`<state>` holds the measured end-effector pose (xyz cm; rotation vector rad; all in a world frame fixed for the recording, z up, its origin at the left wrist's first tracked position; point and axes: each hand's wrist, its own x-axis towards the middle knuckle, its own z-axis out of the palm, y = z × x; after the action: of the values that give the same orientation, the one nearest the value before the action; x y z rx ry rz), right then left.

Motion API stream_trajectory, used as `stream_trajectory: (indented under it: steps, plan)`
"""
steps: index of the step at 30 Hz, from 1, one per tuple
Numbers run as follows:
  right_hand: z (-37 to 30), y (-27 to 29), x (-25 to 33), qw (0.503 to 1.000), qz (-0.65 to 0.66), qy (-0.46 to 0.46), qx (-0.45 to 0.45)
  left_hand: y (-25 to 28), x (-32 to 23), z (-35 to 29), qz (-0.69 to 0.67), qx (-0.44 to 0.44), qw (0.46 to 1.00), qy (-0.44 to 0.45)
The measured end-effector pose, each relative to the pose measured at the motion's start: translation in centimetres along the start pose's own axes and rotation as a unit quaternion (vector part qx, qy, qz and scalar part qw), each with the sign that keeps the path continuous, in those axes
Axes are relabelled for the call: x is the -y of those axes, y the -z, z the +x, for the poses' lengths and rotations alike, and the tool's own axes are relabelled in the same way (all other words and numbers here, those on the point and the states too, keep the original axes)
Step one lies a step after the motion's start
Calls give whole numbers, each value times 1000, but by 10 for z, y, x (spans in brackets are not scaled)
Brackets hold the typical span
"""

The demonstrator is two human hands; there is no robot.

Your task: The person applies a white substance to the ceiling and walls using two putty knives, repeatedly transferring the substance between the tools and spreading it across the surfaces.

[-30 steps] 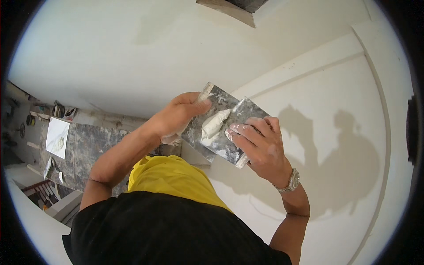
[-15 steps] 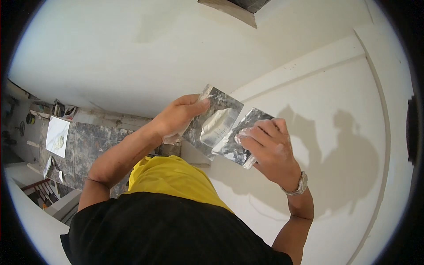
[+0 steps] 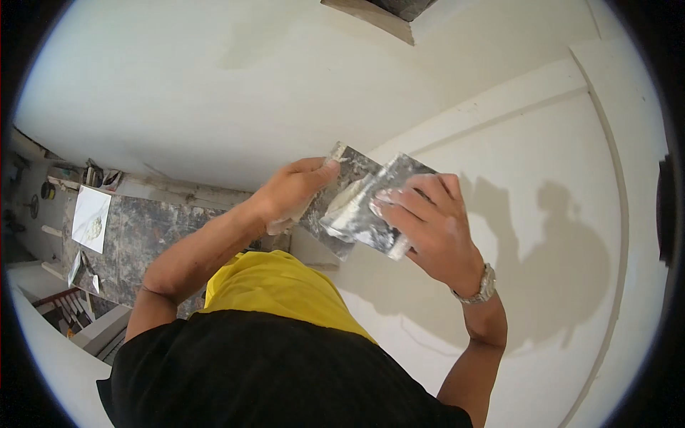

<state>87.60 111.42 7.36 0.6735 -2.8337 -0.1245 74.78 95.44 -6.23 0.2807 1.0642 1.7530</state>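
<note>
My left hand (image 3: pixel 294 192) is closed round the left edge of a flat, stained metal putty blade (image 3: pixel 352 166), thumb on its upper face. A heap of off-white putty (image 3: pixel 341 202) lies on that blade. In my right hand (image 3: pixel 434 217), with putty on its fingers, is a second flat putty blade (image 3: pixel 404 170), smeared white and grey. The fingers press along its face, and the thumb is hidden behind. This second blade overlaps the right part of the left one, its left edge lying along the putty; how firmly they touch I cannot tell.
Pale walls (image 3: pixel 157 93) surround me, with a raised band (image 3: pixel 499 118) to the right. At left stands a stained platform (image 3: pixel 150 228) carrying a white sheet (image 3: pixel 93 214) with a putty lump, and small tools (image 3: pixel 89 267). A dark opening (image 3: pixel 389 8) is at the top.
My right hand has moved the second blade left and slightly up, over the left blade, covering part of the putty. My left hand has stayed almost in place.
</note>
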Motion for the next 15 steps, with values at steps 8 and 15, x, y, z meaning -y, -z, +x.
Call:
stream_trajectory:
  steps: [8, 15]
  plan:
    - [-1, -11, -5, 998, 12, 16, 54, 16, -8, -8, -85, -18, 996, 0]
    - [8, -32, -7, 997, 71, 3, -11, 21, -5, -7, -172, 35, 984, 35]
